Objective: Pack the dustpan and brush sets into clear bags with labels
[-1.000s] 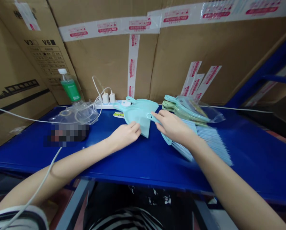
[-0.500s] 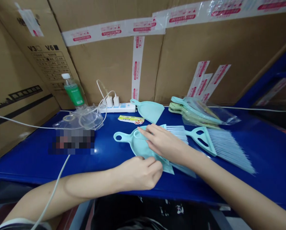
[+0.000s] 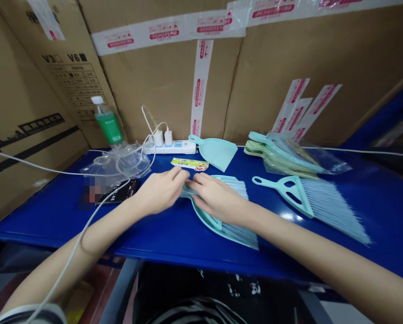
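A light-blue dustpan [image 3: 201,213] lies on the table with a matching hand brush [image 3: 235,229] nested in it, bristles toward the right. My left hand [image 3: 162,191] is closed at the handle end, its fingertips pinched over the dustpan's handle. My right hand [image 3: 218,198] comes from the right over the brush, its fingers curled round the brush handle and meeting my left fingertips. The fingers cover most of both handles. To the right lies a second light-blue brush [image 3: 296,195], apart from my hands. Behind them rests another light-blue dustpan [image 3: 218,153].
Bagged green and blue dustpans [image 3: 289,155] lie at the back right. A power strip [image 3: 181,147] with chargers, a bottle [image 3: 108,126], a crumpled plastic bag [image 3: 120,162] and a phone [image 3: 120,191] are on the left. A white cable [image 3: 83,231] crosses my left forearm. Cardboard [image 3: 147,76] stands behind.
My left hand has moved from the dustpan's front edge up and left to its handle. My right hand has shifted toward the handle end, and the nested brush now sits further into the pan.
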`<state>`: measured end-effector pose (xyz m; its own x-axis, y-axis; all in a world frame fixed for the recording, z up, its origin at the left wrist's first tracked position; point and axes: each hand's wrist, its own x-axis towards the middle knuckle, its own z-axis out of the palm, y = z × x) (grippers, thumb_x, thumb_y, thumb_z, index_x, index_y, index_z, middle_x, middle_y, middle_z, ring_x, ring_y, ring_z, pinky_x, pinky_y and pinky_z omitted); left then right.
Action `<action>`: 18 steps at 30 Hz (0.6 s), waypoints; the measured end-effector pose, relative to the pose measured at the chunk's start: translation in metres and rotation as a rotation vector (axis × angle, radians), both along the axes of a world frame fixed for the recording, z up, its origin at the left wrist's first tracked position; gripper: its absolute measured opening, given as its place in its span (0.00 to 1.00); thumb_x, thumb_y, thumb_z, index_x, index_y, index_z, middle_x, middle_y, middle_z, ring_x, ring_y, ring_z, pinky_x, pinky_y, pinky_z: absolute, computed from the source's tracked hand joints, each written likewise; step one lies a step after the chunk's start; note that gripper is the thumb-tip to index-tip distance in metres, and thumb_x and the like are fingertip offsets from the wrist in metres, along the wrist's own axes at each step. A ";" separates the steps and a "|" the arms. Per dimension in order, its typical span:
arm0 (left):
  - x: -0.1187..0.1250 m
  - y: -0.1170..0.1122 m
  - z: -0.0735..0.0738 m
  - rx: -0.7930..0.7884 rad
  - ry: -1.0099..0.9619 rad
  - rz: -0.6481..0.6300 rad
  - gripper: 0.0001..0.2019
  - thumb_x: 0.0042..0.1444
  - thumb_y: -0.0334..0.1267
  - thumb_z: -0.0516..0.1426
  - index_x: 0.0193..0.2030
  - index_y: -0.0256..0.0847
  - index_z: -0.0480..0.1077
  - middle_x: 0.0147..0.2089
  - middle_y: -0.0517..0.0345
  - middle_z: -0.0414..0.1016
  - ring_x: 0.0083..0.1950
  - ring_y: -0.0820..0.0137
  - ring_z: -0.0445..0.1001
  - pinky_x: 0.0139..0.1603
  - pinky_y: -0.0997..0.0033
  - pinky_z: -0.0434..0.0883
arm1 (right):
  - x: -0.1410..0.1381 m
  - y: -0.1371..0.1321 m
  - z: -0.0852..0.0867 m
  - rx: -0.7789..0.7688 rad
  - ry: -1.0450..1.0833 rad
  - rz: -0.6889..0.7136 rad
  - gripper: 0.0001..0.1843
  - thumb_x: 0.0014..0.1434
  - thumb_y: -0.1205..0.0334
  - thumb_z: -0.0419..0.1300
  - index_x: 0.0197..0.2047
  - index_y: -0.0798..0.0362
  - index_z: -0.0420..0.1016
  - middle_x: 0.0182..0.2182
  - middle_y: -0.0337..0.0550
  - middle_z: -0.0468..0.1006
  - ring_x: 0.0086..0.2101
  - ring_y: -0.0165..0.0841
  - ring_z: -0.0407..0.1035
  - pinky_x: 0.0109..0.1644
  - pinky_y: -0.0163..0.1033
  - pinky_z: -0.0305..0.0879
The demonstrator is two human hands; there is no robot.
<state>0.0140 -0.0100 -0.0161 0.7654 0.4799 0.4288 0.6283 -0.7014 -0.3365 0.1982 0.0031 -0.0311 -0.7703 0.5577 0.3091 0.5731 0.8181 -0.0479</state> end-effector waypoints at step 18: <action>-0.017 0.026 -0.018 -1.177 -0.568 0.171 0.15 0.63 0.44 0.45 0.38 0.39 0.68 0.23 0.68 0.59 0.22 0.76 0.58 0.25 0.76 0.60 | 0.035 0.005 -0.001 -0.287 -0.042 0.022 0.35 0.64 0.43 0.49 0.67 0.55 0.57 0.66 0.58 0.55 0.66 0.52 0.42 0.64 0.64 0.48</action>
